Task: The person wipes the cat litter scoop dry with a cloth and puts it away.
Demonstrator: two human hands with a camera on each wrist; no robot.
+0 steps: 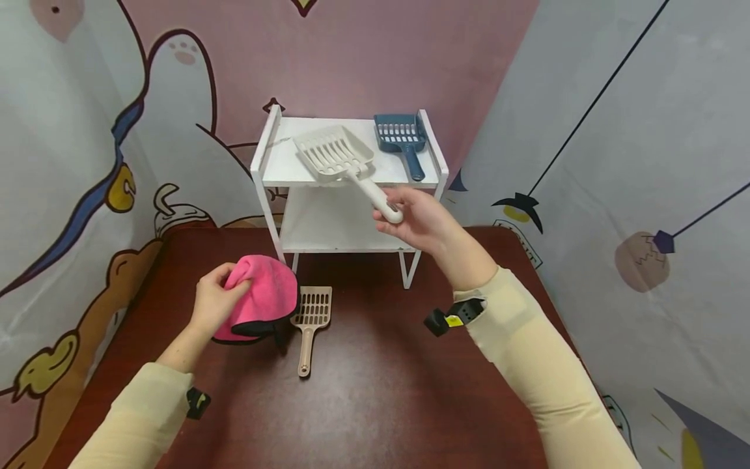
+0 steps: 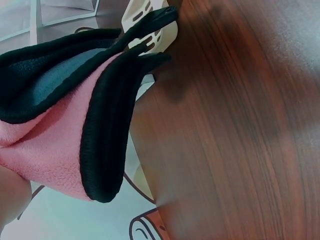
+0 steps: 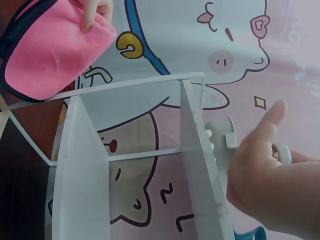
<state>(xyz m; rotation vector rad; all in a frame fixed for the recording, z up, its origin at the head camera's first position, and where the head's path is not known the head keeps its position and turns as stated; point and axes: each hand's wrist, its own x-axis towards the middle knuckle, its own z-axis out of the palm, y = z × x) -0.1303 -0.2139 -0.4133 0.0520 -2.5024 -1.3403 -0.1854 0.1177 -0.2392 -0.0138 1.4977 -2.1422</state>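
Note:
In the head view my left hand [image 1: 213, 299] pinches a pink cloth [image 1: 274, 283] with black edging, held above the table. The left wrist view shows a grey inner side on this cloth [image 2: 55, 162]. My right hand [image 1: 423, 221] holds a white litter scoop [image 1: 370, 192] by the end of its handle. The slotted head of that scoop is over the white rack's top shelf; whether it touches cannot be told. A blue litter scoop [image 1: 413, 164] lies at the right of that shelf. Beside the cloth, a beige litter scoop [image 1: 306, 352] lies on the table.
The white two-tier rack [image 1: 340, 228] stands at the back of the dark brown table [image 1: 375, 397]. Raised sides [image 1: 433, 151] border its top shelf. Cartoon-painted walls [image 1: 375, 58] close in the back and both sides.

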